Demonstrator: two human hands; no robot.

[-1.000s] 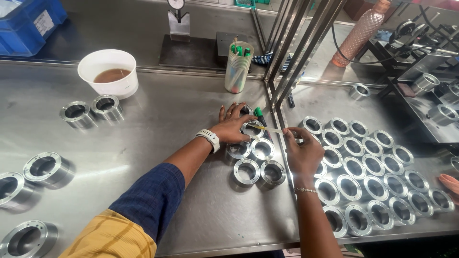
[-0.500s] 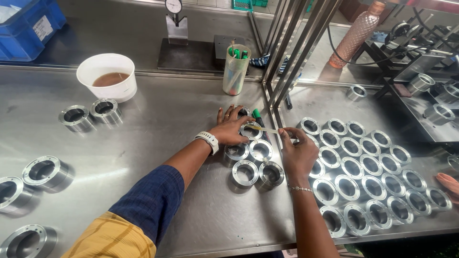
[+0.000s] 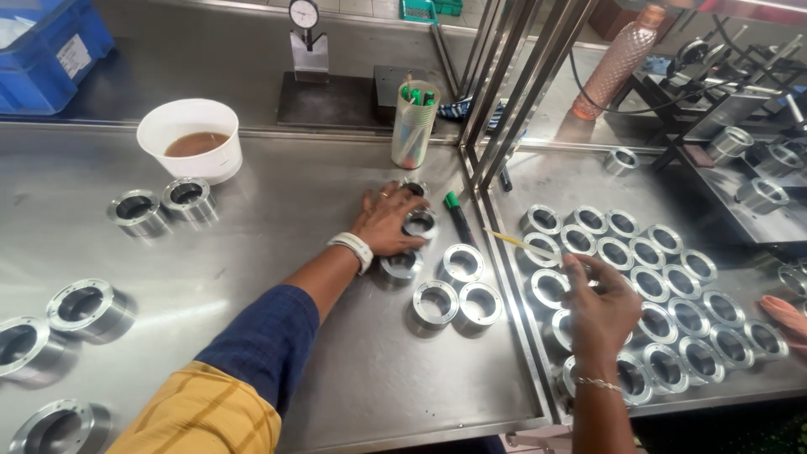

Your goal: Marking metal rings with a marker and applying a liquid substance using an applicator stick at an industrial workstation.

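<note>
My left hand lies palm down on the steel bench, its fingers round a short metal ring. Several more such rings sit just below it, among them one at the wrist and a pair nearer me. My right hand pinches a thin pale stick that points left. This hand hovers over a packed array of rings on the right-hand bench. A green-capped marker lies between the hands.
A white bowl of brown liquid and two rings sit at left. Larger rings line the left edge. A cup of pens, a dial gauge stand, slanted metal bars and a blue bin stand behind.
My right hand has drawn the stick back to the right, away from the ring under my left hand, and now sits over the ring array. The left hand has stayed put.
</note>
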